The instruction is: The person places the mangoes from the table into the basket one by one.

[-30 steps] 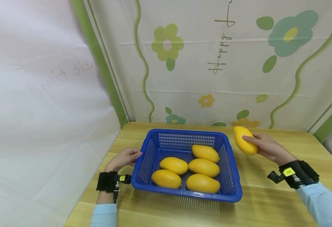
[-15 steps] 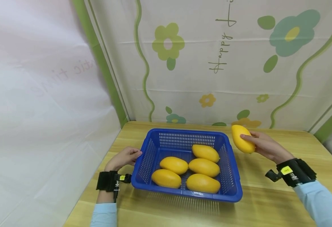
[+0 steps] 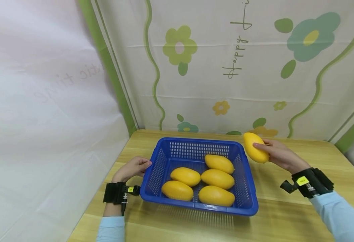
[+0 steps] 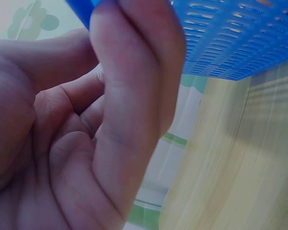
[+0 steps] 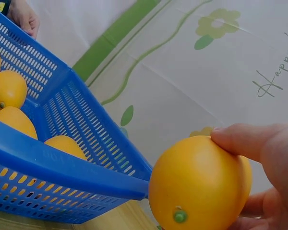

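Observation:
A yellow mango [image 3: 255, 148] is gripped in my right hand [image 3: 283, 154], thumb on top and fingers underneath, beside the basket's right rim. The right wrist view shows the mango [image 5: 199, 184] close up, its green stem end towards the camera. My left hand [image 3: 133, 169] pinches the left rim of a blue plastic basket [image 3: 195, 209] between thumb and curled fingers. In the left wrist view, these fingers [image 4: 129, 96] hide part of the rim. Inside the basket lie several mangoes, two on the left, including a front one [image 3: 177, 190], and three on the right, including a back one [image 3: 219, 163].
The basket is over a light wooden table [image 3: 289, 215]. Behind it hangs a white curtain [image 3: 207, 84] with printed flowers, and another white sheet [image 3: 52, 134] closes off the left side. A black wrist strap with a small camera is on each arm.
My right hand has moved a little to the left with the mango, nearer the basket's right rim. The left hand, the basket and the mangoes in it have stayed in place.

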`<state>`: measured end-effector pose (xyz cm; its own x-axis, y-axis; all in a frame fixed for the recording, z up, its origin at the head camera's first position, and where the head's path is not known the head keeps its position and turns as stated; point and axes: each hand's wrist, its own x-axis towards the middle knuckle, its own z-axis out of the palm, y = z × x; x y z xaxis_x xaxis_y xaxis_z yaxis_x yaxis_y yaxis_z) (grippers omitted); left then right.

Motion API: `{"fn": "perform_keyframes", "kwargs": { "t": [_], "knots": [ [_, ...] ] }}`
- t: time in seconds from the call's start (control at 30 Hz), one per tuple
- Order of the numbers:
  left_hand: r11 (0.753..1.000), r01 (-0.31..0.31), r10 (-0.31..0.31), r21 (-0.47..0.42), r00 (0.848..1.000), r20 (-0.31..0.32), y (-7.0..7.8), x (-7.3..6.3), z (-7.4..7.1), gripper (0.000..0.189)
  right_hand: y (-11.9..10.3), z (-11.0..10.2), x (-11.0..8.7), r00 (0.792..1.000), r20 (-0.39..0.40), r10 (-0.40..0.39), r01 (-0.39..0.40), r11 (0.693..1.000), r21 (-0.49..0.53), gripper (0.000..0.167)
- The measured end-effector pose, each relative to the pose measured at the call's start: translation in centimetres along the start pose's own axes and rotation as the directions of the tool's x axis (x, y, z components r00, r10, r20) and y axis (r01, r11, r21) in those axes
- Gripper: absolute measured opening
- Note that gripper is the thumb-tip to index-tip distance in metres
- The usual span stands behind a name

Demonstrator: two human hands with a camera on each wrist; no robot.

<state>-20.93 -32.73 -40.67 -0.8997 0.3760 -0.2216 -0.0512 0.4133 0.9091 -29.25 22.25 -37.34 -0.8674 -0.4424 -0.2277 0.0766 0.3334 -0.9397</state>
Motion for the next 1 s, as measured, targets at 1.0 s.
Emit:
{"fn": "perform_keyframes", "kwargs": {
  "t": [1.0],
  "knots": [
    [1.0, 0.004, -0.004, 0.005, 1.0, -0.003, -0.1, 0.0, 0.0, 0.037, -1.4, 1.8, 1.0, 0.999, 0.029, -0.028, 0.027, 1.0, 0.014, 0.065]
  ]
}}
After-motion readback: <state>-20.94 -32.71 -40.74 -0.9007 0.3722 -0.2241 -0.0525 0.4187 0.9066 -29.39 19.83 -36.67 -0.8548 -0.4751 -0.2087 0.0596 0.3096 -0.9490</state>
